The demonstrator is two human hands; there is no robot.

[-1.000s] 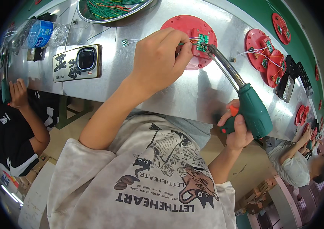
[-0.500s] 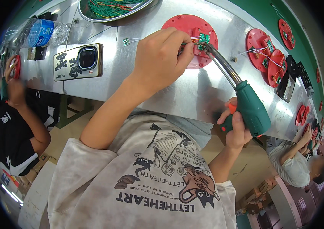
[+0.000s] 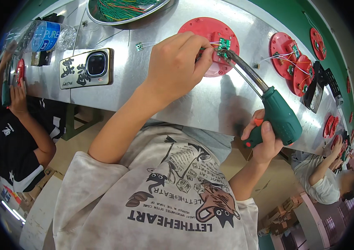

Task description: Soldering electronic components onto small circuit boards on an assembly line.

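Observation:
My right hand (image 3: pixel 265 143) is wrapped round the handle of a green soldering gun (image 3: pixel 282 114) with an orange trigger. Its long metal barrel reaches up and left, and the tip meets the lower edge of a green circuit board (image 3: pixel 225 43). That board sits on a round red plastic disc (image 3: pixel 195 27) lying on the table. My left hand (image 3: pixel 175 64) is closed in a pinch beside the board, holding a thin wire at its fingertips; the fingers hide most of it. Pale wires run behind this hand to a small green board (image 3: pixel 139 47).
A metal bowl (image 3: pixel 133 24) of green and red wires stands at the back. Left are a phone (image 3: pixel 76 68) and a water bottle (image 3: pixel 54 36). Red discs with wires (image 3: pixel 282 62) and a black device (image 3: pixel 316 89) lie right. Other people work at both sides.
The soldering gun's body and my right hand have shifted slightly right, while its tip stays at the board. My left hand keeps its pinch. At the left, a co-worker's hands have moved.

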